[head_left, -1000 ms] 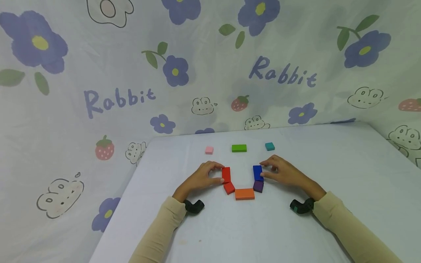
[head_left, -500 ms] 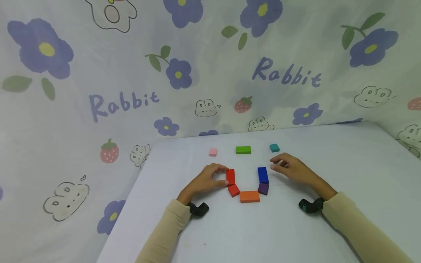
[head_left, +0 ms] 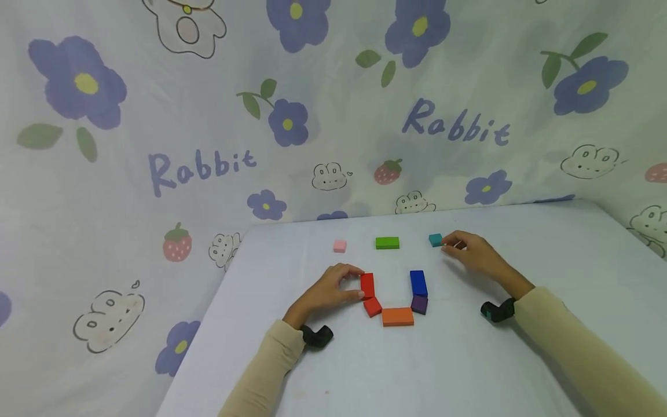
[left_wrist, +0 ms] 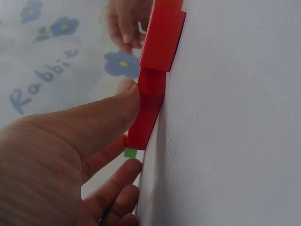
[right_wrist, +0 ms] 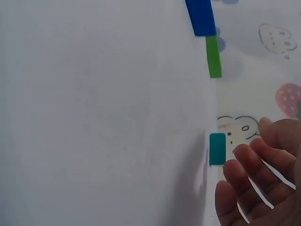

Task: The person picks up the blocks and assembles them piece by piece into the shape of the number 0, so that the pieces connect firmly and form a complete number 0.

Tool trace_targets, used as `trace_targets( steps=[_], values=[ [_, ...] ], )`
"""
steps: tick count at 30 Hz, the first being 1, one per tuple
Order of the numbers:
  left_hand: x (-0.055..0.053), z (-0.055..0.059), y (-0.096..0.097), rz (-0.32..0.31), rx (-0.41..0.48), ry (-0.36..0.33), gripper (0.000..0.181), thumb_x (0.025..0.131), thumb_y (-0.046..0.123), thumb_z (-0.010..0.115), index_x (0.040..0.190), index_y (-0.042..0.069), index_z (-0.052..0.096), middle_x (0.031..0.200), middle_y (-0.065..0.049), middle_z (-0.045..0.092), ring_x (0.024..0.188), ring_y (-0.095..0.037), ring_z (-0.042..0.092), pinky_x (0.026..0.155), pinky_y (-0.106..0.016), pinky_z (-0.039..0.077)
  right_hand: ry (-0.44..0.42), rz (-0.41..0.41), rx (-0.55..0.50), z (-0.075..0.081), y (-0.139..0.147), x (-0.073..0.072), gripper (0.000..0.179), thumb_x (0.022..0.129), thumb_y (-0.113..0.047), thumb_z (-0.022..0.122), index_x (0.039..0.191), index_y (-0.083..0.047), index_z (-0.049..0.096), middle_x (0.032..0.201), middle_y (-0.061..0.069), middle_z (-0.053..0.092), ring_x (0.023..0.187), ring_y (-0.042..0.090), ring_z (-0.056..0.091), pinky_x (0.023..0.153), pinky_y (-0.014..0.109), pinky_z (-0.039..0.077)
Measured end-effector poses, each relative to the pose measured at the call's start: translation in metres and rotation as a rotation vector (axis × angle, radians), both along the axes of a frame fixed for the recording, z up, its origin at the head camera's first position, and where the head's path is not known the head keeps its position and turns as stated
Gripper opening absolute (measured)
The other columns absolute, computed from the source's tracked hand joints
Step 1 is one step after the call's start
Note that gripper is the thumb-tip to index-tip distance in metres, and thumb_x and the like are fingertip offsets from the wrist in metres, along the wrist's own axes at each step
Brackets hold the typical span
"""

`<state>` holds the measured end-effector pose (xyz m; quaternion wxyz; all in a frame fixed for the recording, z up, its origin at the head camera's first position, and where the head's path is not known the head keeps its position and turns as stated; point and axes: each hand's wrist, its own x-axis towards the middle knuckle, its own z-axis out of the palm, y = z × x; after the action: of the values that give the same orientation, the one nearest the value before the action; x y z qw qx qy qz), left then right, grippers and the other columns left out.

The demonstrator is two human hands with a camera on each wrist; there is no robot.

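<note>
My left hand [head_left: 328,289] holds a long red block [head_left: 367,285] by its outer side, index finger at the far end and thumb near the close end. In the left wrist view the thumb lies against that long red block [left_wrist: 146,117]. A smaller red block [head_left: 372,307], an orange block [head_left: 398,317], a purple block [head_left: 419,304] and a blue block [head_left: 418,283] continue from it in a U shape. My right hand [head_left: 476,255] is at the right side of a small teal block [head_left: 435,240]; its fingers are apart and loosely bent beside the teal block [right_wrist: 217,149] in the right wrist view.
A green block [head_left: 387,242] and a small pink block [head_left: 340,247] lie in a row with the teal one toward the back of the white table [head_left: 417,370]. Behind it hangs a printed cloth [head_left: 333,127] with flowers and rabbits.
My right hand has left the blue block and moved back and to the right, up to the teal block. The left hand stays at the long red block.
</note>
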<state>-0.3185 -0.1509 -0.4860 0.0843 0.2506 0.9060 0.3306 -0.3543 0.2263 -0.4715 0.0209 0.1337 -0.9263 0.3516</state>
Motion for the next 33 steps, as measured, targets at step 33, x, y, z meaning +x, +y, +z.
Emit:
trace_targets(
  steps=[33],
  values=[
    [0.002, -0.002, -0.001, -0.008, 0.002, 0.020, 0.050, 0.080, 0.046, 0.068, 0.125, 0.029, 0.052, 0.118, 0.006, 0.052, 0.108, -0.014, 0.043, 0.091, -0.038, 0.039, -0.098, 0.066, 0.150, -0.008, 0.014, -0.048, 0.044, 0.090, -0.029, 0.059, 0.130, -0.012, 0.053, 0.116, 0.013, 0.055, 0.107, 0.030, 0.052, 0.091, 0.050, 0.042]
  ],
)
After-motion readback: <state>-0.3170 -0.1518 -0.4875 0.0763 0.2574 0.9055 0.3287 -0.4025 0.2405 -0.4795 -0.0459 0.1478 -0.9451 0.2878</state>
